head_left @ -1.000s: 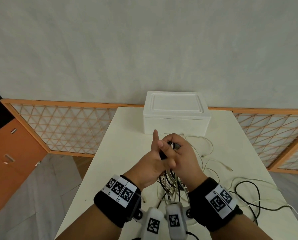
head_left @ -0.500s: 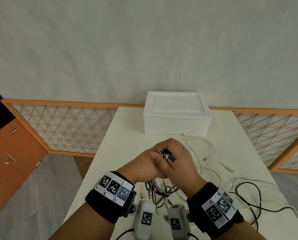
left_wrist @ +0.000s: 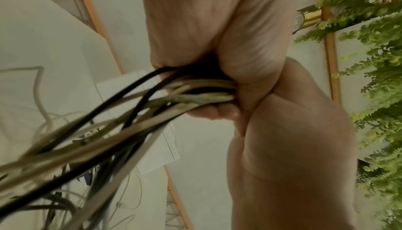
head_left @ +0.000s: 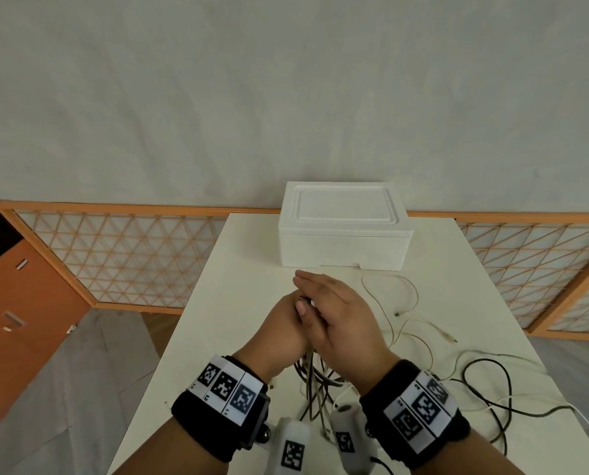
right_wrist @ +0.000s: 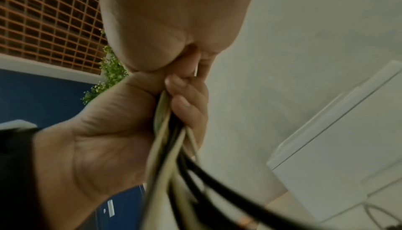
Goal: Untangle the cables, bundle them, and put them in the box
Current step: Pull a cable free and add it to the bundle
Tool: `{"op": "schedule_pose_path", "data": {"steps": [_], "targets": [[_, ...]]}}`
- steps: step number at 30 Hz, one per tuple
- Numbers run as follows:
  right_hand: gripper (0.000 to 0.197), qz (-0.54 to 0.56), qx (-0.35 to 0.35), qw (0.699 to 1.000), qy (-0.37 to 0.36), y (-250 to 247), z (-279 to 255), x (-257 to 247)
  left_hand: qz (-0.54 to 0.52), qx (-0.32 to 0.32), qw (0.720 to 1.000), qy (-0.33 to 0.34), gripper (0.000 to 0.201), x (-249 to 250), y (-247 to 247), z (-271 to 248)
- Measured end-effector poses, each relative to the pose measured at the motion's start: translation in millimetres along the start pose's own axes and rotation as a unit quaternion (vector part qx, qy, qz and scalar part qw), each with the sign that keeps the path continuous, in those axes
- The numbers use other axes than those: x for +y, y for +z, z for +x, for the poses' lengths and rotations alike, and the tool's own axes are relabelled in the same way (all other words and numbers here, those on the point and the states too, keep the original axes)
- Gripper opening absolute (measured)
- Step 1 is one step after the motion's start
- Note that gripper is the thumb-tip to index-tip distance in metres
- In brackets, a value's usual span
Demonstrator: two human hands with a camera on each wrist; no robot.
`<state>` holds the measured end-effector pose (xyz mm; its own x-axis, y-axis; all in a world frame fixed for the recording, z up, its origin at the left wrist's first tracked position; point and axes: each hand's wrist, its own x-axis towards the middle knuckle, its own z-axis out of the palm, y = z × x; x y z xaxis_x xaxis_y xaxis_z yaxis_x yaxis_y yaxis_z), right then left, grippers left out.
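A bundle of black and beige cables (head_left: pixel 312 375) hangs from my left hand (head_left: pixel 283 323), whose curled fingers grip its top; the left wrist view shows the strands (left_wrist: pixel 152 106) leaving the fist (left_wrist: pixel 206 27). My right hand (head_left: pixel 334 303) lies over the left fist with its fingers straight, pointing up and left. From the right wrist, the left hand (right_wrist: pixel 108 130) pinches the cables (right_wrist: pixel 169 147) under my right palm (right_wrist: pixel 174 18). The white foam box (head_left: pixel 344 234) stands with its lid on, just beyond the hands. The plug ends are hidden between the hands.
Loose cables still lie on the cream table (head_left: pixel 238 303): a thin white one (head_left: pixel 406 296) right of the hands and a black loop (head_left: pixel 485 371) at the near right. An orange lattice screen (head_left: pixel 115 255) runs behind the table.
My right hand's fingers, curled over the plug ends before, have straightened out flat over the left fist. The left index finger, raised a second ago, has curled back in.
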<state>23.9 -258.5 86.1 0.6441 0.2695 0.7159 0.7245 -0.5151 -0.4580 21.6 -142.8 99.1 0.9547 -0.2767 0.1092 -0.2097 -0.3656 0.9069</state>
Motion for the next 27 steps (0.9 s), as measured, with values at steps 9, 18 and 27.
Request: {"op": "schedule_pose_path", "data": {"steps": [9, 18, 27], "targets": [[0.104, 0.291, -0.199, 0.894, 0.276, 2, -8, 10, -0.233, 0.101, 0.964, -0.084, 0.035, -17, 0, 11], [0.014, 0.132, -0.196, 0.931, 0.278, 11, -5, 10, -0.317, 0.005, 0.947, -0.048, 0.09, -33, -14, 5], [0.025, -0.025, -0.233, 0.941, 0.245, 19, -6, -2, -0.291, 0.107, 0.951, -0.015, 0.03, -6, -21, 7]]}}
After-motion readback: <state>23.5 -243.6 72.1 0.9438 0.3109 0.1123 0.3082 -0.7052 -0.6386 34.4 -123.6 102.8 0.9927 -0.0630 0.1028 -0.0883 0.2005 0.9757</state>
